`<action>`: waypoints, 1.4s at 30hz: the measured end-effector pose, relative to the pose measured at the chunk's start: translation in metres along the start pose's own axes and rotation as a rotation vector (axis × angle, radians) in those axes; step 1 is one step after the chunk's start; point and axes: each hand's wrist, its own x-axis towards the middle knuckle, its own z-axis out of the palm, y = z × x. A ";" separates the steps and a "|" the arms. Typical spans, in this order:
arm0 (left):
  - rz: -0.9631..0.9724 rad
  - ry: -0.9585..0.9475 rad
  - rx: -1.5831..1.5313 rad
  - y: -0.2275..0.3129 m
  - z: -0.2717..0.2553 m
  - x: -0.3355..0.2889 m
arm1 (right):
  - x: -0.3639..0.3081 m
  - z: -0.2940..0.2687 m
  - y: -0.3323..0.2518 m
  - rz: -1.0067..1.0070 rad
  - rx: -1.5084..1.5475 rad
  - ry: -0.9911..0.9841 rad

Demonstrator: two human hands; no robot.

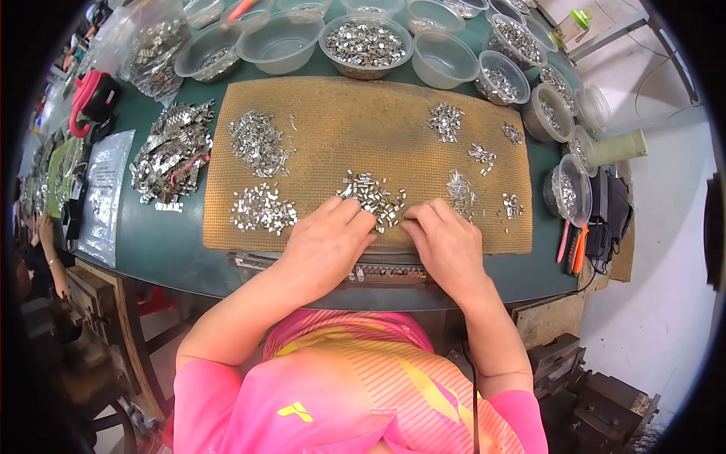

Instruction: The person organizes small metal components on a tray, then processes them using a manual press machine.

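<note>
My left hand (327,244) is at the near edge of a brown textured mat (363,113), its fingers curled and pressed together beside a pile of small shiny metal pieces (370,193). On the other side of that pile, my right hand (450,246) also has bent fingers, thumb and index close together. Anything pinched in either hand is too small or hidden to name. Just below both hands, along the mat's front edge, lies a long narrow metal rail (389,274) with a row of small pieces in it. My forearms partly cover its left end.
More piles of small metal parts (261,144) are spread over the mat. Clear plastic bowls (367,45), several holding parts, line the far and right edges. Linked metal strips (174,151) are heaped at left. Orange-handled pliers (580,250) lie at right. Another person's arm (51,253) shows far left.
</note>
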 end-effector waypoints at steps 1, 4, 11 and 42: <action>-0.001 0.010 0.011 -0.001 0.001 0.001 | 0.001 0.001 0.001 0.001 0.000 0.000; 0.003 0.020 0.006 -0.003 0.003 0.001 | 0.003 0.004 0.005 -0.005 -0.001 0.009; -0.063 0.035 -0.172 -0.008 -0.009 -0.003 | -0.006 -0.009 -0.006 -0.090 0.120 -0.015; -0.064 0.064 -0.353 0.002 -0.018 -0.034 | -0.021 -0.013 -0.018 -0.185 0.244 -0.077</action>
